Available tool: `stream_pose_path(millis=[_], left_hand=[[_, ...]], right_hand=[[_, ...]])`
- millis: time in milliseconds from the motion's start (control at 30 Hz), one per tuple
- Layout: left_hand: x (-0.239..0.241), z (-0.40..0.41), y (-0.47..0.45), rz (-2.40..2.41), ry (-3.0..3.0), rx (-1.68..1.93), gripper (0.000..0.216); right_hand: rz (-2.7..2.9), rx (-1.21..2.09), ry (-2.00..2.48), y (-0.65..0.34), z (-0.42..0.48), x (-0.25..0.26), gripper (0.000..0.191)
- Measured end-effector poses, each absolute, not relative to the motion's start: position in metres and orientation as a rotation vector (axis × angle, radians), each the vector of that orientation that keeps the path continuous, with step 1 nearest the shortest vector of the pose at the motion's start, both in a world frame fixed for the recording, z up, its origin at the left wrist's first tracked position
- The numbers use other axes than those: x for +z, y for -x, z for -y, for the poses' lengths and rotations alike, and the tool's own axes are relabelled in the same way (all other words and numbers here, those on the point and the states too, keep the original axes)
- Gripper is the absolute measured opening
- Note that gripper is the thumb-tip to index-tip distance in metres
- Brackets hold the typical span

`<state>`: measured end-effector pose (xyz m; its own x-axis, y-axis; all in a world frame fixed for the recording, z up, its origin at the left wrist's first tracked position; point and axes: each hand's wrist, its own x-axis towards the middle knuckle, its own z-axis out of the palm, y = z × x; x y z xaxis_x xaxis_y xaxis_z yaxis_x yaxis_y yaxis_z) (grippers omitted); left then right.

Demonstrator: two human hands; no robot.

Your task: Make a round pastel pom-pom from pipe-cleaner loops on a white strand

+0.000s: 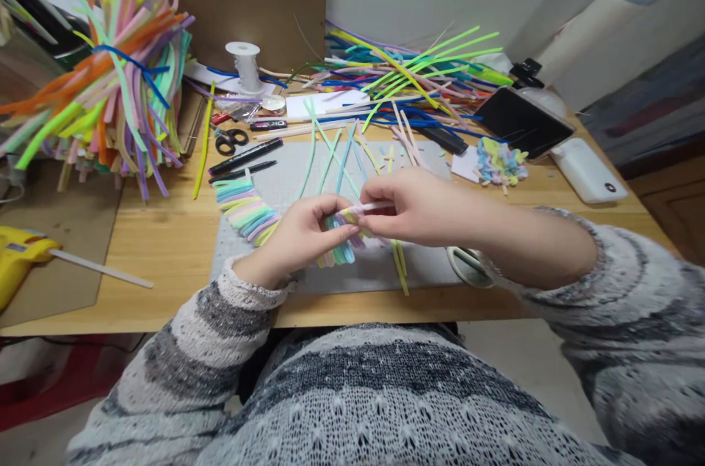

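Note:
A strip of looped pastel pipe cleaners [249, 209] in blue, green, yellow, pink and purple runs from the mat's left side into my hands. My left hand [305, 227] is closed on the strip, thumb on top, over the middle of the grey mat [335, 279]. My right hand [416, 205] meets it from the right, thumb and fingers pinching a pale pipe cleaner [375, 206] at the strip's end. Just beyond the hands lie loose straight pipe cleaners [333, 158] in green and blue. Part of the strip is hidden behind my fingers.
A large tied bundle of pipe cleaners [124, 77] stands back left, above a yellow glue gun [25, 253]. Scissors [230, 141], black markers [245, 156] and a white spool [245, 68] lie behind the mat. A colourful pile [407, 77], phone [523, 121] and finished pastel piece [500, 160] are right.

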<state>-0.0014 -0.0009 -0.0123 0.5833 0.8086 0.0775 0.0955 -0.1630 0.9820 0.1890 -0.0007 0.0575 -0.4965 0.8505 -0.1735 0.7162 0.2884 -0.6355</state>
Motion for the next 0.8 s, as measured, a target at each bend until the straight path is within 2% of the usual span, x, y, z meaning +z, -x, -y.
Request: stream_pose_path(millis=[100,200,367,567,800], left_hand=[[-0.010,0.001,0.003,-0.828,-1.727,0.722,0.009],[-0.011,0.001,0.002,-0.826,-1.672,0.664,0.015],[-0.016,0.000,0.000,-0.832,-1.456,0.608,0.024],[-0.013,-0.002,-0.001,-0.964,-1.674,0.609,0.022],[-0.009,-0.002,-0.001,-0.970,-1.696,0.554,0.017]], right_hand=[[2.114,1.598,1.462,-0.187,0.000,0.057,0.021],[1.837,1.859,1.498,-0.190,0.000,0.048,0.021],[1.756,1.826,1.477,-0.194,0.005,0.028,0.018],[1.731,1.534,1.359,-0.191,0.013,0.009,0.014],[1.622,1.631,1.271,-0.195,0.012,-0.003,0.016]])
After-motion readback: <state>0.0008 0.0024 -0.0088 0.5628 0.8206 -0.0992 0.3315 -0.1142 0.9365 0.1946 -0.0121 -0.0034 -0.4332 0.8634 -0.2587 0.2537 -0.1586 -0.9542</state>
